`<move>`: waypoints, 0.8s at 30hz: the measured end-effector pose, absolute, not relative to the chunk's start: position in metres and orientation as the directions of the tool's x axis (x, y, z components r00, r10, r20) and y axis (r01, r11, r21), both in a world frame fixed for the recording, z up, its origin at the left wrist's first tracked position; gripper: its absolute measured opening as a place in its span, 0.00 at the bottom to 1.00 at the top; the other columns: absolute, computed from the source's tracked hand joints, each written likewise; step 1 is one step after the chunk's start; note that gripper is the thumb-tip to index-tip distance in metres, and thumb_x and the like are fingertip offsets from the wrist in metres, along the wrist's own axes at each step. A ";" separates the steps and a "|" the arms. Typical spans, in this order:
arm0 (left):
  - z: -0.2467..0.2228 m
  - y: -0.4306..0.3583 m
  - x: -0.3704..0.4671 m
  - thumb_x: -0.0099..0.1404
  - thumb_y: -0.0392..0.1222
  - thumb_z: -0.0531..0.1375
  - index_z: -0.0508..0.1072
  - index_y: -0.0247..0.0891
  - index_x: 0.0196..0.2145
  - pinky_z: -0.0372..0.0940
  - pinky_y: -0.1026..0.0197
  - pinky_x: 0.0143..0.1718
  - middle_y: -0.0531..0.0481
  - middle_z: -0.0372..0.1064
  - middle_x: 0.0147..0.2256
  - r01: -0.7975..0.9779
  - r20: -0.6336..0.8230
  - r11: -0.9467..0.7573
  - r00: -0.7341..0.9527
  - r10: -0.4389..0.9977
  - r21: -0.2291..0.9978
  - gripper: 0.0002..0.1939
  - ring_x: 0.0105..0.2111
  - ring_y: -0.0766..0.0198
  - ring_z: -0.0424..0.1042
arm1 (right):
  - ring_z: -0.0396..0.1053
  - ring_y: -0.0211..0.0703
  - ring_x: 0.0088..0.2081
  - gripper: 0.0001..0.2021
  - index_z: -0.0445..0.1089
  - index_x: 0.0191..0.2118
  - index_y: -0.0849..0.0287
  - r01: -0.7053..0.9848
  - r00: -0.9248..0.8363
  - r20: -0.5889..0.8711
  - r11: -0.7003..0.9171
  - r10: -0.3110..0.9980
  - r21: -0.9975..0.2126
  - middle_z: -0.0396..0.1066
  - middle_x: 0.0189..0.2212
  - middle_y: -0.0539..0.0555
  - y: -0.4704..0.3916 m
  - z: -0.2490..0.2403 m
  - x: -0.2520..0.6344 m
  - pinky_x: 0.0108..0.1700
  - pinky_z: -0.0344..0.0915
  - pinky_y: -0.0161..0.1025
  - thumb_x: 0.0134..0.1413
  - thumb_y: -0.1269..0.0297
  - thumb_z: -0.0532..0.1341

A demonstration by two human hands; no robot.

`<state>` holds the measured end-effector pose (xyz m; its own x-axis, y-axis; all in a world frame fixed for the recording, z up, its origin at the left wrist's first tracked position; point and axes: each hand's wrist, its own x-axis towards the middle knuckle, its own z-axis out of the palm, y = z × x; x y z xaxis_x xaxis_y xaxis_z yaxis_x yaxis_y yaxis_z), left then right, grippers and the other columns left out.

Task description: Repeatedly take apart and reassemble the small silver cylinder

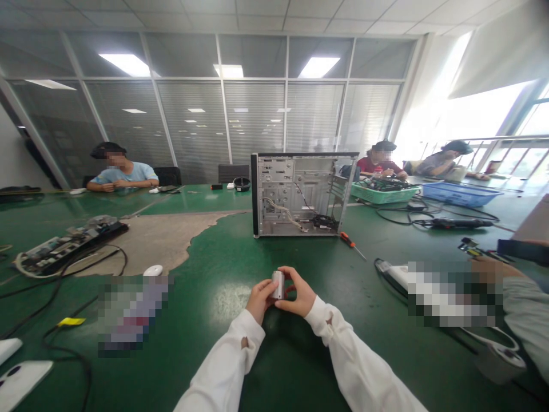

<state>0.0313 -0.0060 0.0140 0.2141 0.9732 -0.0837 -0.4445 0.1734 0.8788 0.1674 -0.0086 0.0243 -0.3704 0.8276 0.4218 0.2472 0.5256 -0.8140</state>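
A small silvery cylinder stands upright between my two hands, low over the green table. My left hand pinches its left side with thumb and fingers. From the right, my right hand curves round it, fingertips at its top and thumb near its bottom. Something small and reddish shows inside the curve of my right hand. Beyond my hands stands an open computer case with loose cables and a black part at its bottom. An orange-handled screwdriver lies by the case's lower right corner.
A power strip with cables lies at the left, near a white mouse. Green and blue baskets are at the back right. A co-worker's hand and sleeve reach in at the right. Other people sit across the table.
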 end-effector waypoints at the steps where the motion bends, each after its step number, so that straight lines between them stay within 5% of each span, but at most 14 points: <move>1: 0.015 -0.007 0.031 0.45 0.43 0.61 0.68 0.31 0.26 0.58 0.64 0.24 0.51 0.65 0.19 -0.472 -0.099 0.197 0.225 0.969 0.859 0.13 0.22 0.64 0.67 | 0.58 0.43 0.44 0.34 0.49 0.49 0.54 0.213 -0.382 0.408 0.509 0.829 -0.834 0.55 0.44 0.55 -0.008 0.024 0.167 0.34 0.63 0.36 0.32 0.68 0.63; 13: 0.015 -0.006 0.027 0.55 0.45 0.53 0.66 0.31 0.36 0.61 0.64 0.26 0.47 0.68 0.26 -0.539 -0.232 0.466 0.446 0.864 0.702 0.14 0.24 0.66 0.68 | 0.61 0.40 0.39 0.29 0.53 0.44 0.55 0.047 -0.394 0.265 0.307 0.880 -0.950 0.60 0.40 0.53 -0.002 0.022 0.166 0.32 0.60 0.35 0.31 0.65 0.65; 18: 0.015 -0.005 0.026 0.55 0.49 0.51 0.66 0.31 0.37 0.60 0.62 0.27 0.45 0.69 0.27 -0.460 -0.225 0.487 0.514 0.828 0.742 0.18 0.24 0.62 0.69 | 0.63 0.42 0.38 0.25 0.56 0.40 0.57 0.093 -0.337 0.211 0.255 0.918 -0.962 0.64 0.36 0.52 0.000 0.021 0.164 0.36 0.61 0.40 0.33 0.58 0.64; 24: 0.013 -0.004 0.025 0.55 0.54 0.49 0.67 0.29 0.30 0.58 0.63 0.28 0.43 0.69 0.21 -0.386 -0.212 0.491 0.576 0.789 0.781 0.22 0.24 0.61 0.70 | 0.65 0.41 0.34 0.22 0.58 0.35 0.59 -0.048 -0.325 0.212 0.207 0.922 -0.977 0.65 0.31 0.52 0.009 0.012 0.164 0.40 0.61 0.43 0.32 0.52 0.63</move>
<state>0.0250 -0.0042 0.0130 0.5762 0.7894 -0.2119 -0.3856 0.4912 0.7810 0.1636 0.0088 0.0120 -0.3253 0.9216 0.2116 -0.0483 0.2073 -0.9771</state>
